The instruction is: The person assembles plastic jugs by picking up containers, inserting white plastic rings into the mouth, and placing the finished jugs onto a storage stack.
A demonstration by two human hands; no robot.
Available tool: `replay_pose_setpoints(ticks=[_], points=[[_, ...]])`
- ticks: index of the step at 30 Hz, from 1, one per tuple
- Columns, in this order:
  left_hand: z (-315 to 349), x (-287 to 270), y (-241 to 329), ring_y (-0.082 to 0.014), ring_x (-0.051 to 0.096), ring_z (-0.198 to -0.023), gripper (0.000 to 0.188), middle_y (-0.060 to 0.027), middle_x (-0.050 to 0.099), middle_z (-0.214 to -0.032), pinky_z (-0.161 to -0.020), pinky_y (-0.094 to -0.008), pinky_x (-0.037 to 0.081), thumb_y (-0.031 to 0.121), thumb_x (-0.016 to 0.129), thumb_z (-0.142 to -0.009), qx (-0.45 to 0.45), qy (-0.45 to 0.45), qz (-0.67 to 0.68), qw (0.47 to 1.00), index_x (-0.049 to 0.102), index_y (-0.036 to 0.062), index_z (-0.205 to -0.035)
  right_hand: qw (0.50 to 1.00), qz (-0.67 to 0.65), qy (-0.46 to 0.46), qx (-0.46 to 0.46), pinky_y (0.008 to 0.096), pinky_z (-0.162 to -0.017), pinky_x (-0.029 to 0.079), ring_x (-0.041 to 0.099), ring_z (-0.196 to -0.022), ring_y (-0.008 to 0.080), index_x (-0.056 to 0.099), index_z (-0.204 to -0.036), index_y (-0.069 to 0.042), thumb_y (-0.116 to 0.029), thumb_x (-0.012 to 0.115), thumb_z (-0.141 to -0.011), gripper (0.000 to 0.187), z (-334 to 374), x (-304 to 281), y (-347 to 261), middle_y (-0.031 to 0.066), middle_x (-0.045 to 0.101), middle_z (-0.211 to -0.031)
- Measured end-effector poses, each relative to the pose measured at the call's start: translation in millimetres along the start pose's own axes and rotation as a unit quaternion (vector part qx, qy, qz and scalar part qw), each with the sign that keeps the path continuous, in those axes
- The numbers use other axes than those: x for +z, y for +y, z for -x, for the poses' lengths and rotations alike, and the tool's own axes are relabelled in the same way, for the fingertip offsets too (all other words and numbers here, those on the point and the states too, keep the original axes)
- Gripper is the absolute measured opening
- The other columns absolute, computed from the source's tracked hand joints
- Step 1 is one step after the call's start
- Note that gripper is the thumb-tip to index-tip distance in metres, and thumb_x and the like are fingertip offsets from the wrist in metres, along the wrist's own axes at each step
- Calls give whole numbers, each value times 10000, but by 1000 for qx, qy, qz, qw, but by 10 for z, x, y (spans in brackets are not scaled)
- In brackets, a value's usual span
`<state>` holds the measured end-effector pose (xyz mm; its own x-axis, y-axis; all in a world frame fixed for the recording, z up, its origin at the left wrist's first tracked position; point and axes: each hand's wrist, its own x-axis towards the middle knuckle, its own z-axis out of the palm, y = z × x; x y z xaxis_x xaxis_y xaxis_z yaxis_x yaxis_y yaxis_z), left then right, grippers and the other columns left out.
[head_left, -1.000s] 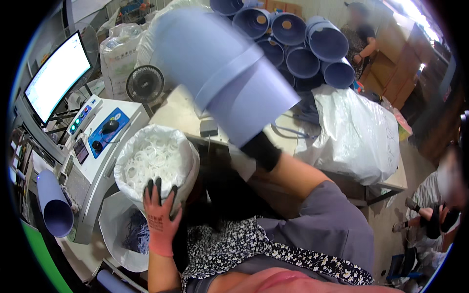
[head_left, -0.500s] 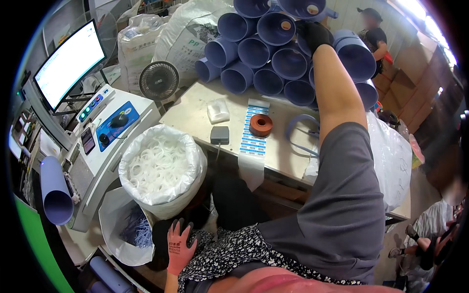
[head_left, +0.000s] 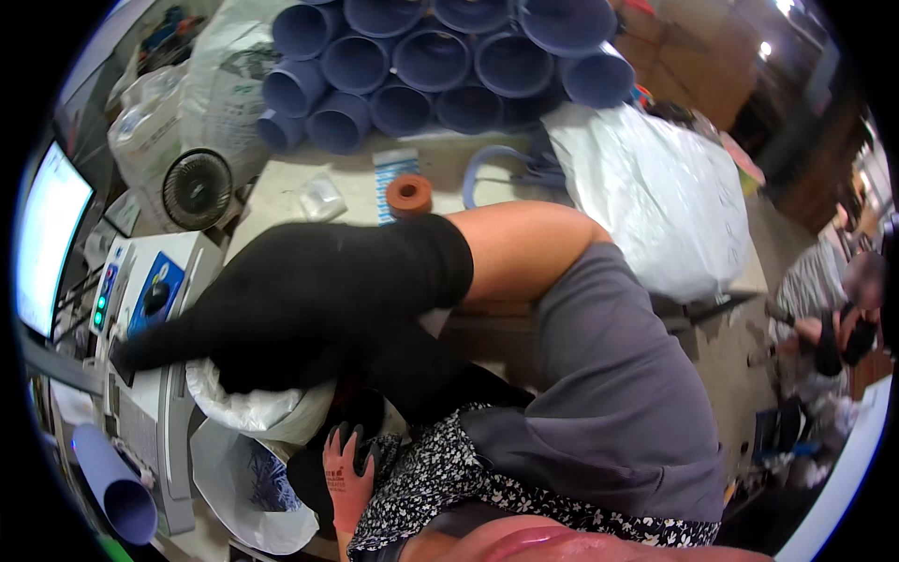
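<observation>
My right hand (head_left: 309, 300), in a black glove, is raised close to the camera and looks large and blurred. One finger stretches out to the left, the others bend down beneath it, and nothing shows in its grasp. It hides part of the white-lined bin (head_left: 281, 421) and of the table. My left hand (head_left: 348, 473), in a pink glove with grey fingertips, rests at my lap with its fingers spread, holding nothing. A white bag (head_left: 220, 506) with thin blue-purple strips (head_left: 272, 482) in it stands beside that hand.
Stacked blue-purple tubes (head_left: 435, 61) line the table's back. On the table (head_left: 272, 201) lie a brown tape roll (head_left: 409, 194), a label strip (head_left: 393, 164), a purple band (head_left: 476, 173) and a white plastic bag (head_left: 646, 197). A fan (head_left: 197, 187) and a monitor (head_left: 51, 239) stand left.
My right hand has left the tube stack and swung left and toward me, over the bin. My view has turned, so the table and tubes sit farther left. My left hand stays at my lap.
</observation>
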<state>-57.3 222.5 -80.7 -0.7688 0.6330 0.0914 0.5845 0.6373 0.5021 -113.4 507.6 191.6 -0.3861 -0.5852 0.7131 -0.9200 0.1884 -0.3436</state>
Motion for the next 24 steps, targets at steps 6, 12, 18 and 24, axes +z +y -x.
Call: replay_pose_setpoints(ticks=[6, 12, 18, 24], points=[[-83, 123, 70, -400, 444, -1214, 505, -209, 479, -1317, -1023, -453, 374, 88, 693, -766, 49, 33, 4, 998, 546, 61, -1248, 990, 34, 137, -20, 375, -738, 528, 654, -859, 315, 560, -1263, -150, -269, 634, -857, 429, 244, -83, -409, 190, 654, -997], [361, 239, -194, -391, 441, -1219, 497, -174, 506, -1291, -1051, -481, 349, 162, 714, -743, -27, 121, 28, 992, 571, 76, -1211, 981, 154, -16, 113, 390, -761, 519, 647, -868, 332, 565, -1241, -114, -214, 641, -836, 424, 334, 82, -245, 186, 653, -978], [949, 229, -280, -344, 432, -1257, 508, -134, 493, -1328, -1075, -469, 331, 277, 686, -792, -141, 197, -42, 969, 554, 143, -1265, 940, 210, -264, 44, 404, -784, 510, 640, -877, 349, 571, -1220, -78, -159, 648, -816, 419, 146, 657, 101, 182, 652, -958], [1242, -100, -729, -331, 516, -1170, 419, -158, 562, -1223, -985, -417, 427, 296, 678, -802, -212, 279, -39, 936, 607, 100, -1165, 878, 20, -477, 25, 409, -789, 505, 636, -870, 356, 575, -1210, -54, -121, 663, -799, 426, 240, 1697, 101, 168, 652, -941]])
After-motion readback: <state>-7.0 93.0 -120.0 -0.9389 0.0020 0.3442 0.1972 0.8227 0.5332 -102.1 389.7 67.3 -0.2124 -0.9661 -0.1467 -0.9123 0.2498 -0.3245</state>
